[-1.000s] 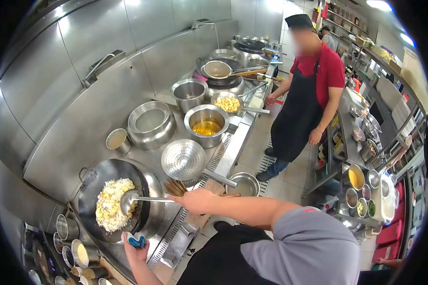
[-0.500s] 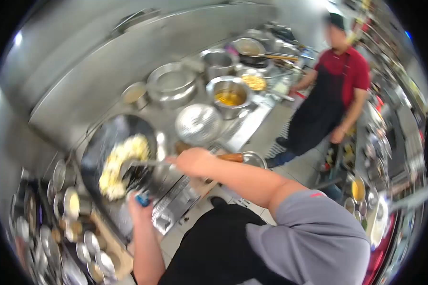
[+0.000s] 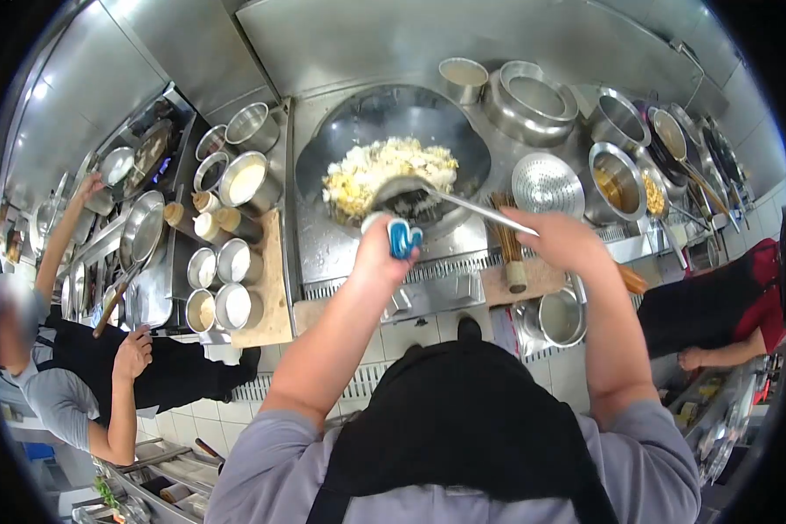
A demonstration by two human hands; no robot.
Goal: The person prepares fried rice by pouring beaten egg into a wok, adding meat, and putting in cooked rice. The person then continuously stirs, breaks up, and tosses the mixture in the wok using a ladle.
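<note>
View swung left; both forearms (image 3: pixel 327 327) reach forward, right hand (image 3: pixel 565 237) gripping ladle (image 3: pixel 450 199), left hand (image 3: pixel 378 253) clutching blue cloth (image 3: pixel 402 238) by wok (image 3: pixel 393 112).

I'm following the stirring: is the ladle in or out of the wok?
In: the ladle has its bowl against rice inside the wok, its handle in the right hand.
</note>
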